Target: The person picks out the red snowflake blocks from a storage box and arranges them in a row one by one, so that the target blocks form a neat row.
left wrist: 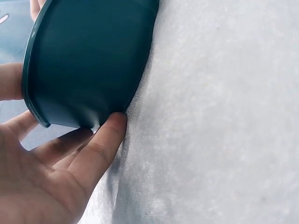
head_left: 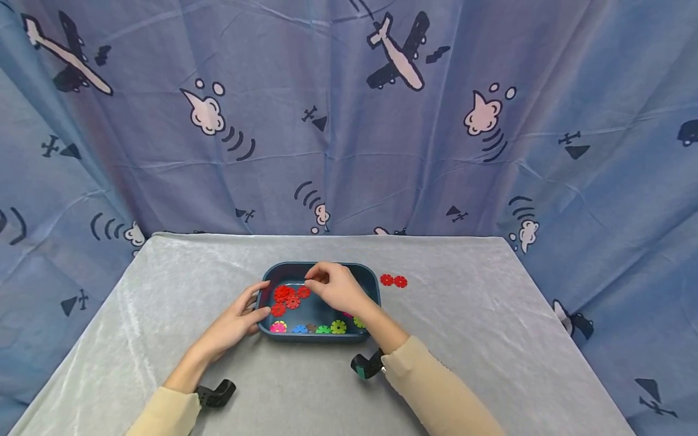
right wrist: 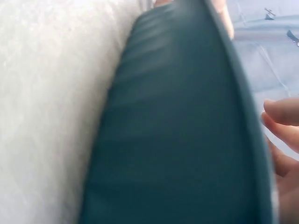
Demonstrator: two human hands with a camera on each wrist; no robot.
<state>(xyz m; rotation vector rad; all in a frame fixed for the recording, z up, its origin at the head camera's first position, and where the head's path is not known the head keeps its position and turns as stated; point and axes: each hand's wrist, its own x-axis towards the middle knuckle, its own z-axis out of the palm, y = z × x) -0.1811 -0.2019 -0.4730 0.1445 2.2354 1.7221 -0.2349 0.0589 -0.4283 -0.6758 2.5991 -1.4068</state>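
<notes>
A dark teal plastic tray [head_left: 319, 338] lies on the cloth with small slotted plastic discs in it. My left hand [head_left: 231, 327] grips its left end, with thumb and index finger over the rim; in the left wrist view the other fingers [left wrist: 105, 144] press on the outer wall. Over the tray's middle, my right hand [head_left: 340, 290] is bent, thumb and fingertips close together; I cannot tell whether they pinch a disc. Just below those fingertips lies a red disc [head_left: 303, 292], beside a cluster of red discs [head_left: 283, 294] at the left.
Along the tray's near side lie a pink-and-yellow disc [head_left: 279, 327], a blue disc [head_left: 300, 329], a green disc [head_left: 323, 329] and a yellow-green disc [head_left: 338, 327]. Two red discs [head_left: 394, 281] lie on the white cloth [head_left: 463, 315] right of the tray. A patterned curtain [head_left: 349, 151] hangs behind.
</notes>
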